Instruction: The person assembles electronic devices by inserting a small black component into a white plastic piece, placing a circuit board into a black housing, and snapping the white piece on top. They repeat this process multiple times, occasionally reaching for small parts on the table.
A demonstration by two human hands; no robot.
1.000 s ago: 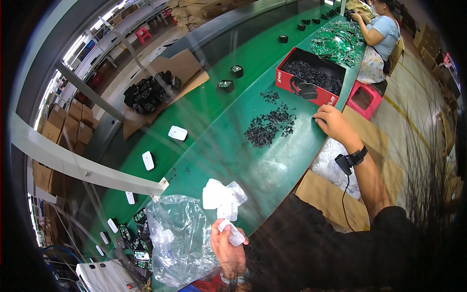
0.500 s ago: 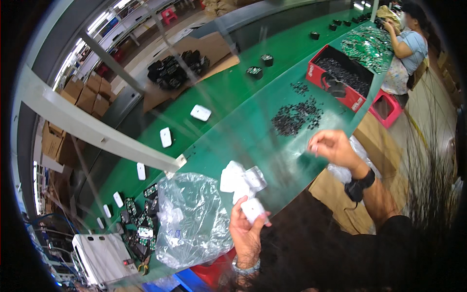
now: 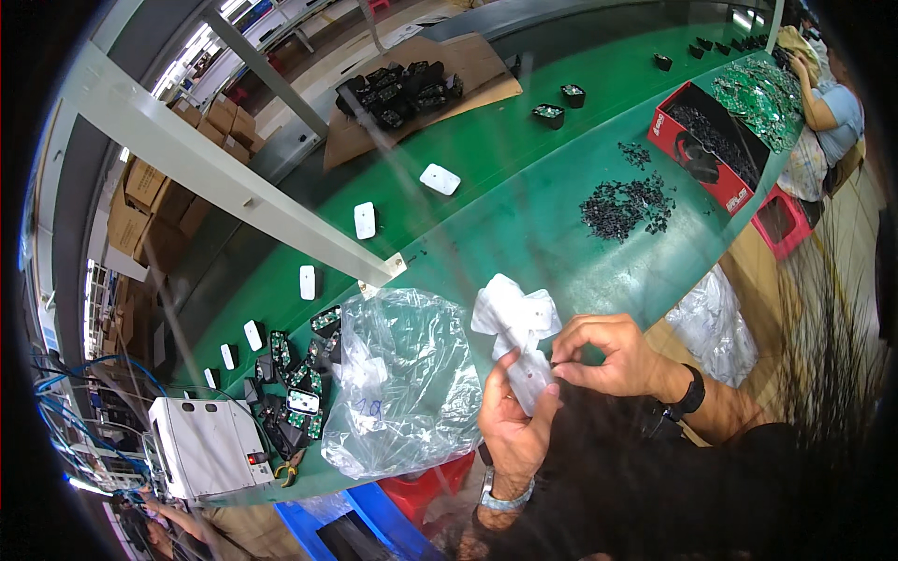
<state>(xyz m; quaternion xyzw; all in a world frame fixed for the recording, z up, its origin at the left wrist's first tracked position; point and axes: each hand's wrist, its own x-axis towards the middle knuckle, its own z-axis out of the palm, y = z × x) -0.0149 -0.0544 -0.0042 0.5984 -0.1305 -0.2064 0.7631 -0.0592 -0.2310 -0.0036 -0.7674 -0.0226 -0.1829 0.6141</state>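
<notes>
The left hand [image 3: 513, 435] has a white cover [image 3: 530, 381] in its grip; the right hand [image 3: 613, 357] bends at the cover's right edge. On the green desk [image 3: 599, 280], white pieces [image 3: 513, 311] lie just beyond, a clear bag [image 3: 402, 397] left, black bits [image 3: 622, 209] far right.

black short sleeve [image 3: 778, 451], black right-wrist strap [image 3: 693, 390], silvery left-wrist band [image 3: 510, 498]

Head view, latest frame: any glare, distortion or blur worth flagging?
Head view: belt edges curve toward a black rim; head view: pale sheen on the green table right of the black parts, glints on the clear bag; head view: overlapping white pieces look washed out; head view: faint soft streaks cross the belt, likely something out of focus near the lens.
</notes>
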